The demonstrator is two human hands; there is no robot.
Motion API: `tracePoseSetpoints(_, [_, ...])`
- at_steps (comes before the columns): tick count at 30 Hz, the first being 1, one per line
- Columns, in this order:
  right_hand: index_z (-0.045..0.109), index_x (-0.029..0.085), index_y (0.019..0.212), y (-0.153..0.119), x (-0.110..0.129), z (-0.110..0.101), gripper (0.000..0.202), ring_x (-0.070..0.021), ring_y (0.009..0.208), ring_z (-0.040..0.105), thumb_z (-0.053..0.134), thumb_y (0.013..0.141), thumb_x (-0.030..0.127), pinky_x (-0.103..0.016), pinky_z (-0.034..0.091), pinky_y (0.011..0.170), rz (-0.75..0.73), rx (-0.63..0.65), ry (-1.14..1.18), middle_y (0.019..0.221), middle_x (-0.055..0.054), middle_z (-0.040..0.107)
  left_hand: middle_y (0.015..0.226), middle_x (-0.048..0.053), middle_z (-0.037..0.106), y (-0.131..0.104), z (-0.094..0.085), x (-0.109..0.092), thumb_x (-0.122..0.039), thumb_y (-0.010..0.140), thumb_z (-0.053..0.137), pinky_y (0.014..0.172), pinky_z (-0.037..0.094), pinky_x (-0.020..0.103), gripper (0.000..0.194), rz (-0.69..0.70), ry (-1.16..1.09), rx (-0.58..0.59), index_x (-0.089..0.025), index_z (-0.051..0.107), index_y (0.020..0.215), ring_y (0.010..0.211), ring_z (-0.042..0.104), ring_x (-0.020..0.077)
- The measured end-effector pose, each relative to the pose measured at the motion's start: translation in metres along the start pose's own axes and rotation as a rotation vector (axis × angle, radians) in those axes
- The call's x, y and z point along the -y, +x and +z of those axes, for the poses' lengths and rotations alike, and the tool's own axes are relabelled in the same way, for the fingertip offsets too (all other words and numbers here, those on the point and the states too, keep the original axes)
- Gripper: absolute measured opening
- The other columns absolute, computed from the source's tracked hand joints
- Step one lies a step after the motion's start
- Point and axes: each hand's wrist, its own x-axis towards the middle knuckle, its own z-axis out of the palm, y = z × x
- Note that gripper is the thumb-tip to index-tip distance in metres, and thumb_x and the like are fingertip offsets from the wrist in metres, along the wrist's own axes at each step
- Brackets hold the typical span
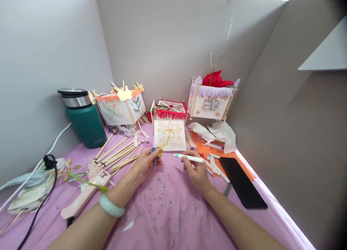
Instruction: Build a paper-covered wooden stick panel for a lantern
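Observation:
My left hand (144, 166), with a pale green bangle (111, 205) on its wrist, pinches a small blue and yellow piece (159, 153). A thin blue strip hangs below its fingers; its exact kind is too small to make out. In my right hand (197, 174) is a white marker (193, 158), held level, its green-banded tip pointing left toward the piece but apart from it. Just beyond both hands, a white panel with a yellow flower drawing (170, 135) leans against a red-fringed stick frame (171, 115).
At left are a teal tumbler (85, 125), wooden sticks (119, 152), a pink glue gun (84, 197) and cables. Two decorated lanterns (115, 110) (211, 101) stand at the back. On the right lie a black phone (242, 183), orange paper (199, 145) and crumpled white tissue (223, 134).

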Motion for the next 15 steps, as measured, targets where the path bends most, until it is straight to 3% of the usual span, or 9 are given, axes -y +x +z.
tracePoseSetpoints(10, [0.055,0.019,0.093,0.004,0.009,0.002,0.017,-0.0071,0.051,0.053,0.059,0.088,0.035,-0.021,0.043,0.049,0.136,-0.047,0.341,0.074,0.002,0.060,0.078,0.002,0.064,-0.004,-0.002,0.007,-0.020,0.064,0.082,0.065,0.050,0.023,0.034,-0.091,-0.068,0.112,-0.013,0.065,0.092,0.068,0.059,0.0096])
tracePoseSetpoints(15, [0.056,0.019,0.093,0.002,0.015,0.004,0.016,-0.0072,0.050,0.054,0.059,0.088,0.034,-0.021,0.044,0.048,0.137,-0.034,0.372,0.074,0.002,0.062,0.087,0.006,0.064,-0.007,0.001,0.004,-0.025,0.071,0.077,0.068,0.051,0.025,0.027,-0.179,-0.110,0.148,-0.012,0.065,0.092,0.073,0.061,0.0117])
